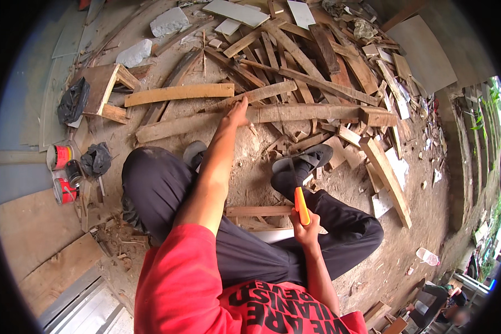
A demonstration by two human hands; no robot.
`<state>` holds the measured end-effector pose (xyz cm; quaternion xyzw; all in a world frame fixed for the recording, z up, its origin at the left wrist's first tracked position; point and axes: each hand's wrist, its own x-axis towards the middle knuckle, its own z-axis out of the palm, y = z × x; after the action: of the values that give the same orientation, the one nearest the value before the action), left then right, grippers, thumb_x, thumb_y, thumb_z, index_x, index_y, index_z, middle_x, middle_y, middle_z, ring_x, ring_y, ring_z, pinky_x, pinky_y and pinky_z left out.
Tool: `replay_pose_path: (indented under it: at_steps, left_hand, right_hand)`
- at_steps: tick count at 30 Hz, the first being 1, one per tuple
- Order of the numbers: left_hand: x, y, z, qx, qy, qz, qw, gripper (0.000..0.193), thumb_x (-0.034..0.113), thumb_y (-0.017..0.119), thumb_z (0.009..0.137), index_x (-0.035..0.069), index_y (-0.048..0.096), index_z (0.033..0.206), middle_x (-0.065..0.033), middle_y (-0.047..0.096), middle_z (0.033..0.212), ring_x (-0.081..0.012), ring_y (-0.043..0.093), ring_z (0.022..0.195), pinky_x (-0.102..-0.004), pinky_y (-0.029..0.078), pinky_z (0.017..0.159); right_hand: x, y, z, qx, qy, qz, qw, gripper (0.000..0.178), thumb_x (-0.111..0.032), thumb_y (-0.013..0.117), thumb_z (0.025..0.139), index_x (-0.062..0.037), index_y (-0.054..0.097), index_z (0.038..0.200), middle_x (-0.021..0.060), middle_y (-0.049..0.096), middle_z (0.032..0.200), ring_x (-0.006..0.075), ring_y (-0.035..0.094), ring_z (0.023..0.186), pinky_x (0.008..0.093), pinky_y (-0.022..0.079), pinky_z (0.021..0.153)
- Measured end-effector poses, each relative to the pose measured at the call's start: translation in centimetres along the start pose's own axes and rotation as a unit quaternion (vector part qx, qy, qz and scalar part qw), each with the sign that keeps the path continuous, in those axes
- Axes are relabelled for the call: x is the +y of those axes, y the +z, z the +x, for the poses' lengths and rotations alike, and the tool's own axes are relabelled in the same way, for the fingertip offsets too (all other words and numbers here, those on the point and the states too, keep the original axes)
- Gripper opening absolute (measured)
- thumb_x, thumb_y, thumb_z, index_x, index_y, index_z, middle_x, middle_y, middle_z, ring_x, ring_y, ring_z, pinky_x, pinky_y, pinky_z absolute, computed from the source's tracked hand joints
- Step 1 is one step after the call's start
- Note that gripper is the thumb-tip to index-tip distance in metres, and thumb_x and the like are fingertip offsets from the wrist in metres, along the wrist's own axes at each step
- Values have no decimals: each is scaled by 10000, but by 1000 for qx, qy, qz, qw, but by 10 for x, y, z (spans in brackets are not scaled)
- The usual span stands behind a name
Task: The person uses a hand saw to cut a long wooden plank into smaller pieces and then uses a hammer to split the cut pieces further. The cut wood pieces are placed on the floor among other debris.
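Beam (312, 113) lying crosswise on the ground just beyond the sandals (317, 157), with a short block (378, 117) at its right end. Left hand (237, 115) laid over the beam, left of its middle, fingers stretched toward the far side; cannot tell whether pressing flat or gripping the edge. Right hand (307, 225) closed narrowly around the orange handle of a saw (301, 207), above the folded leg. Thin blade pointing away from the body, up to the beam, right of the left hand; too faint to tell how deep in the wood. Just beyond the beam, at left, a pale board (179, 94); farther left, a wooden box (98, 92). Ahead, a tangled pile (323, 64) of scrap wood. Near the left wall, red-sided cans (68, 191) beside a black bag (96, 158). Off to the right, a clear bottle (427, 256) on its side.
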<state>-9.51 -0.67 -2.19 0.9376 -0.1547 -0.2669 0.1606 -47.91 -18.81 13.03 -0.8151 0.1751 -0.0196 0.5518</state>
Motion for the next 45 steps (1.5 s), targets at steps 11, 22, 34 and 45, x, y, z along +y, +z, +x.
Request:
replay_pose_path:
  at_steps: [11, 22, 34, 45]
  left_hand:
    - [25, -70, -14, 57, 57, 75, 994, 735, 384, 900, 604, 47, 623, 1196, -114, 506, 1417, -319, 517, 1274, -459, 451, 1028]
    - [-11, -4, 1, 89, 40, 118, 988, 830, 498, 780, 767, 110, 428, 1411, -176, 595, 1303, -341, 564, 1231, -539, 404, 1042]
    - [-18, -25, 22, 48, 41, 153, 986, 969, 689, 793, 605, 37, 577, 1290, -215, 682, 1147, -378, 652, 1092, -477, 511, 947]
    - [-23, -46, 42, 6, 135, 40, 990, 1023, 706, 850, 495, -88, 639, 1104, -275, 704, 942, -392, 702, 919, -427, 565, 849]
  right_hand:
    - [-26, 13, 29, 38, -8, 70, 997, 195, -66, 639, 909, 21, 580, 746, -36, 477, 541, 29, 416, 519, 257, 336, 456]
    - [-27, 43, 57, -15, 26, 50, 998, 205, -129, 623, 952, 0, 587, 798, -58, 464, 601, 39, 397, 567, 247, 329, 500]
    - [-42, 89, 79, 10, 36, 112, 993, 256, -124, 642, 937, 6, 550, 737, 4, 459, 544, 48, 401, 518, 280, 342, 462]
    - [-24, 76, 89, 15, 34, 36, 999, 264, -125, 654, 923, 2, 546, 719, 45, 472, 521, 90, 438, 467, 294, 372, 454]
